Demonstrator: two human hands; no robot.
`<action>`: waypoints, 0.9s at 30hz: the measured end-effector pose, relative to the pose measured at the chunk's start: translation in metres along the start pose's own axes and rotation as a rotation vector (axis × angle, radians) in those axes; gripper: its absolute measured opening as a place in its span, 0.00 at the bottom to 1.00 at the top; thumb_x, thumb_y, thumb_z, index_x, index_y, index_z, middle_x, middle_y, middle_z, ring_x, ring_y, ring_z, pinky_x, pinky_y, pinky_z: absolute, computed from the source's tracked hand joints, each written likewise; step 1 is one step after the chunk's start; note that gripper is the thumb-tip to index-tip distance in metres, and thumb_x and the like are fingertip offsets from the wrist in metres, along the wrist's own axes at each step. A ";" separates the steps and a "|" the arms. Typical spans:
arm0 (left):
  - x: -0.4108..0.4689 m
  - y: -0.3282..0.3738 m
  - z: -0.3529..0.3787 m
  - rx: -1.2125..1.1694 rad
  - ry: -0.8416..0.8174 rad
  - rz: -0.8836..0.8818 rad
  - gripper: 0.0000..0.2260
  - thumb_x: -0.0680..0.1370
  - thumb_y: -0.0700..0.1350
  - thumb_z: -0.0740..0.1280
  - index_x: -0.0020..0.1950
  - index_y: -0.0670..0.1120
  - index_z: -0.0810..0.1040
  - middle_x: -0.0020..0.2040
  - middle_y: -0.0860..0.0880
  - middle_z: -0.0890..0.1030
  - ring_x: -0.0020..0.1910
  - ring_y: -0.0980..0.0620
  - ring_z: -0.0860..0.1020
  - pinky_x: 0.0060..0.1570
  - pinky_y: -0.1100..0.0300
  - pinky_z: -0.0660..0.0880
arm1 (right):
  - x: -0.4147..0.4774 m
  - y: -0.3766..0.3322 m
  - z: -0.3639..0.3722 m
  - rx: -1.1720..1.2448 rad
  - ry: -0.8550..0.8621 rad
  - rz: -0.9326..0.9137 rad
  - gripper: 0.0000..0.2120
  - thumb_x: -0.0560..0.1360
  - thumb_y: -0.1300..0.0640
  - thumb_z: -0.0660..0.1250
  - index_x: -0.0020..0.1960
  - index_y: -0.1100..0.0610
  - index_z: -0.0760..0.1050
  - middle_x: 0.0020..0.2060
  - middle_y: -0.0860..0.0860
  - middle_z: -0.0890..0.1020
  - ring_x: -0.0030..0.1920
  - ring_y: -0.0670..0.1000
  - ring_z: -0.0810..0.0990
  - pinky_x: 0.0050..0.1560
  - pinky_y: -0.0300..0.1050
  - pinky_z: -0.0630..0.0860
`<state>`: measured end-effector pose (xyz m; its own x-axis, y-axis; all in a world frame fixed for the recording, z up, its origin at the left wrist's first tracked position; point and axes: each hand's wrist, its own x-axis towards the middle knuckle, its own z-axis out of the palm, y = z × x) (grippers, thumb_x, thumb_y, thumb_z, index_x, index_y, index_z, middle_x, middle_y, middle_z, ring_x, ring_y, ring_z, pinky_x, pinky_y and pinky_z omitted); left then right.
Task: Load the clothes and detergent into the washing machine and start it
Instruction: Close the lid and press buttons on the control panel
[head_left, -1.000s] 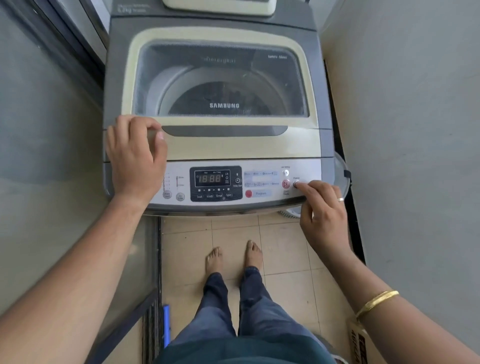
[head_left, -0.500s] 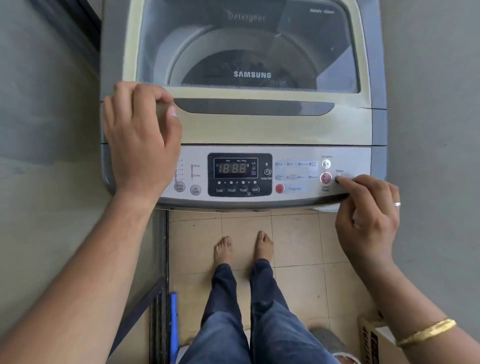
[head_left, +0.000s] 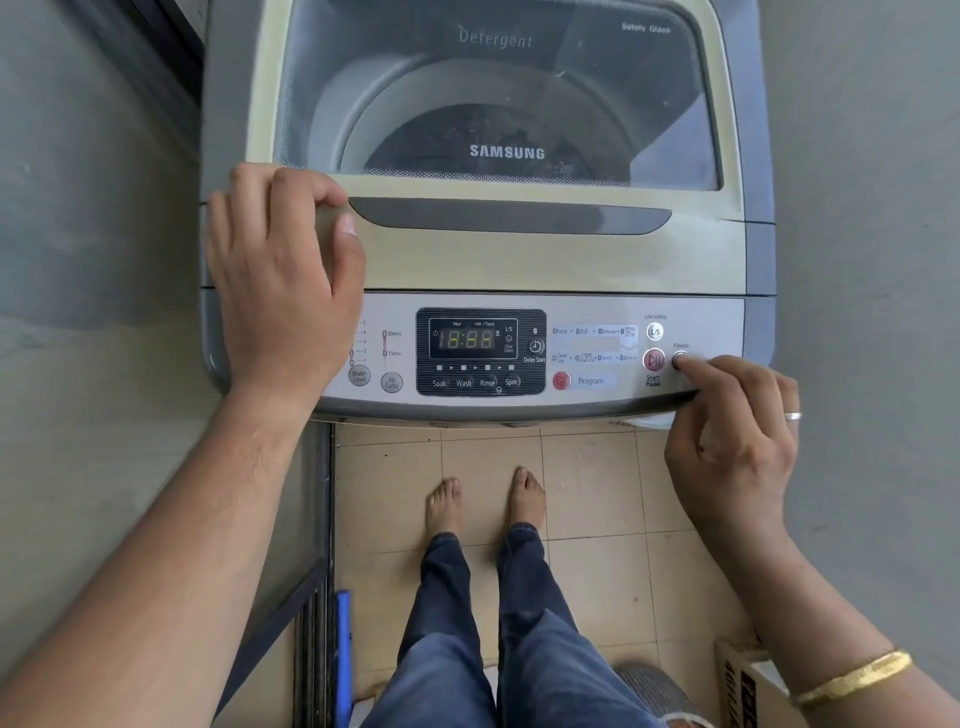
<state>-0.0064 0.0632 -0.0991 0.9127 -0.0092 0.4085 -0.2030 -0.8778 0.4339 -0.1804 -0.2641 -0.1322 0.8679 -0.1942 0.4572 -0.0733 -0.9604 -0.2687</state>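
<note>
1. Grey top-loading washing machine (head_left: 519, 260), glass lid shut, sits under both my hands; since a second ago only my view has closed in.
2. My right hand (head_left: 732, 447), fingers curled and holding nothing, keeps its forefinger on the round power button (head_left: 679, 358).
3. The display (head_left: 470, 340) beside it is lit, so start comes next.
4. My left hand (head_left: 280, 280) rests loosely open on the lid's corner.

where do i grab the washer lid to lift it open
Probably at the dark recessed handle, the long slot across the front edge of the lid. Come from the front and hook fingertips up under its upper lip. The left hand rests on the lid's front left corner, so use the slot's free middle.
</note>
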 end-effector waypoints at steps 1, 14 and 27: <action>0.000 0.000 0.000 0.003 0.001 0.002 0.09 0.85 0.45 0.66 0.60 0.41 0.80 0.62 0.39 0.80 0.58 0.36 0.76 0.63 0.43 0.72 | 0.000 -0.001 0.000 0.000 0.003 0.014 0.15 0.80 0.73 0.62 0.59 0.65 0.85 0.51 0.62 0.84 0.50 0.67 0.82 0.59 0.50 0.73; -0.003 0.001 -0.001 0.065 -0.045 0.098 0.15 0.86 0.47 0.66 0.71 0.46 0.80 0.68 0.46 0.81 0.67 0.41 0.79 0.70 0.43 0.71 | 0.009 -0.009 0.001 0.043 -0.033 0.046 0.11 0.81 0.70 0.66 0.59 0.65 0.84 0.52 0.61 0.83 0.53 0.64 0.80 0.56 0.57 0.77; -0.004 0.003 -0.004 0.032 -0.019 0.110 0.13 0.85 0.44 0.67 0.69 0.45 0.82 0.66 0.45 0.84 0.66 0.41 0.81 0.68 0.45 0.72 | 0.018 -0.011 -0.002 0.070 -0.069 0.075 0.10 0.82 0.66 0.64 0.58 0.64 0.84 0.52 0.59 0.83 0.53 0.64 0.80 0.57 0.52 0.75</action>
<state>-0.0119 0.0624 -0.0957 0.8921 -0.1151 0.4370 -0.2913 -0.8857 0.3614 -0.1655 -0.2571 -0.1191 0.8931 -0.2488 0.3749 -0.1072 -0.9269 -0.3597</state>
